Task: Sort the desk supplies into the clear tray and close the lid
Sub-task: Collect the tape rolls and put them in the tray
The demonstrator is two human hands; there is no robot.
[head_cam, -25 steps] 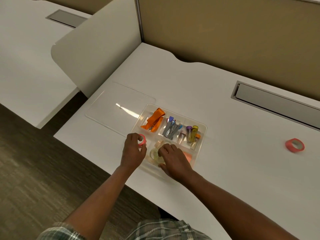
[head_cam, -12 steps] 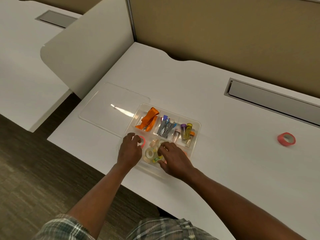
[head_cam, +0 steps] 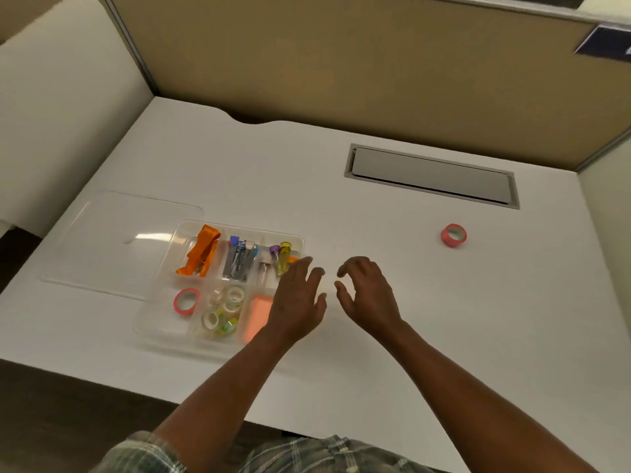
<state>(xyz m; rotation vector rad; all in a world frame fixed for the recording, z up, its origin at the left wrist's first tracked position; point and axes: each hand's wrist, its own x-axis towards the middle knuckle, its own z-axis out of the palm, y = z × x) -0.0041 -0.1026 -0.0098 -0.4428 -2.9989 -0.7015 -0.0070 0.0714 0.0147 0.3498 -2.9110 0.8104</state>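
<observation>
The clear tray [head_cam: 155, 327] sits on the white desk near its front edge. Its compartments hold orange clips [head_cam: 201, 250], metal clips [head_cam: 239, 259], small coloured tubes [head_cam: 281, 256], a pink tape roll [head_cam: 186, 301], several clear tape rolls [head_cam: 223, 310] and an orange pad [head_cam: 257, 314]. The clear lid [head_cam: 112, 233] lies flat to the tray's left. A second pink tape roll [head_cam: 453, 235] rests alone far right. My left hand [head_cam: 300, 297] hovers open over the tray's right edge. My right hand [head_cam: 367, 295] is open just right of it, holding nothing.
A grey cable hatch [head_cam: 432, 177] is set into the desk [head_cam: 409, 336] at the back right. Tan partition walls close off the back and right side. A white divider panel [head_cam: 51, 131] stands at the left.
Both hands left the tray's front compartments and moved right, opening. The pink tape roll held by my left hand now lies in the tray. The camera view swung to the right.
</observation>
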